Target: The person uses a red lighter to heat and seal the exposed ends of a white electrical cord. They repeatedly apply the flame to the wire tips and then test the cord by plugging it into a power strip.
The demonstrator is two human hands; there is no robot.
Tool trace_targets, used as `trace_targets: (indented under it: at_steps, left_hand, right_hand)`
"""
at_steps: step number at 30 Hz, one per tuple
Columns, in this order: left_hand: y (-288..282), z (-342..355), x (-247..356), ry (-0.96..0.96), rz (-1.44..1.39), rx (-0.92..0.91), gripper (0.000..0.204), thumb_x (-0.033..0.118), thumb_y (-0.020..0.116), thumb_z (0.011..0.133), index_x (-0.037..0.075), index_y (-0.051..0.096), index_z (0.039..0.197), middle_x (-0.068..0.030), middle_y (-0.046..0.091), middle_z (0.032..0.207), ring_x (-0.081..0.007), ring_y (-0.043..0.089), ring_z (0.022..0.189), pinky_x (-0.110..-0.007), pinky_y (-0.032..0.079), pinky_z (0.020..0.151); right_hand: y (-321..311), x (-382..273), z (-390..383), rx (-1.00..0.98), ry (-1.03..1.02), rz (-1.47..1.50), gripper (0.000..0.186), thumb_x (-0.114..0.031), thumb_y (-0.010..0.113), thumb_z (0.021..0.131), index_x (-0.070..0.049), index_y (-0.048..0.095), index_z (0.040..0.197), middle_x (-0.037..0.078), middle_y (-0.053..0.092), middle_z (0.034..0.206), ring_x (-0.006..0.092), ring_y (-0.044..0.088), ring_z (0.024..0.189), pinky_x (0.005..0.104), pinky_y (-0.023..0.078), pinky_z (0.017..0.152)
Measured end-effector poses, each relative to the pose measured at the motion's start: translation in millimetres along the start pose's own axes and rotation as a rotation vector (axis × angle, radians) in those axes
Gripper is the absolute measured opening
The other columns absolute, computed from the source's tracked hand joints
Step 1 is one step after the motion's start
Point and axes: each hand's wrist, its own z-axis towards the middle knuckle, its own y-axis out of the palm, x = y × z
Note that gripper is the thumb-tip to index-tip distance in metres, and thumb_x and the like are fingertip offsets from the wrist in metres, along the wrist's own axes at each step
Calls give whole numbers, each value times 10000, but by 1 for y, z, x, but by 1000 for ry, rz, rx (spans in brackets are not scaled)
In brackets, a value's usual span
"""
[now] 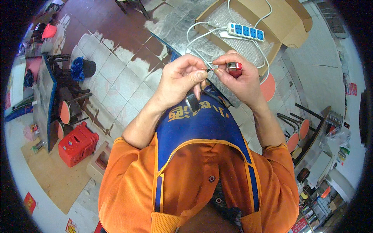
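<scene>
My left hand (180,79) is closed in a pinch on a thin wire end (210,70) in front of my chest. Against it, my right hand (245,83) pinches with thumb and forefinger, its tips nearly meeting those of the left. A red lighter (234,69) with a metal top is tucked in the right palm. A white cable (199,54) passes just behind the fingers. Past my hands lies a white power strip (246,32) with several blue sockets, its cord looping around it. The exact join of the wires is too small to make out.
Under the power strip, an open cardboard box (285,35) lined with bubble wrap sits on a grey table (173,23). Round orange stools (268,87) stand nearby. A red plastic crate (79,143) is at the left, and a cluttered shelf (322,167) at the right.
</scene>
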Motion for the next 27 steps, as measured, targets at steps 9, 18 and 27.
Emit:
trace_targets:
  at_steps: [9, 18, 27]
  left_hand:
    - [-1, 1, -3, -64, -27, 6, 150, 113, 627, 924, 14, 567, 1019, -85, 623, 741, -127, 585, 477, -218, 472, 411]
    - [-6, 3, -1, -141, 3, -33, 143, 118, 630, 923, -4, 589, 985, -73, 626, 737, -102, 588, 512, -198, 483, 445]
    - [-16, 9, 5, -284, 140, -157, 128, 119, 637, 916, -2, 608, 945, -48, 613, 720, -80, 571, 540, -189, 471, 464]
  right_hand:
    - [1, 5, 3, -46, -70, -47, 148, 65, 654, 796, -8, 632, 923, 63, 598, 855, 122, 568, 752, 240, 438, 617]
    - [-5, 1, 6, -139, -42, -138, 176, 61, 666, 748, -13, 625, 902, 64, 592, 821, 151, 574, 726, 258, 442, 600]
    - [-17, -2, 16, -408, -231, -343, 232, 1, 668, 686, -21, 622, 912, 83, 578, 798, 242, 571, 703, 313, 450, 615]
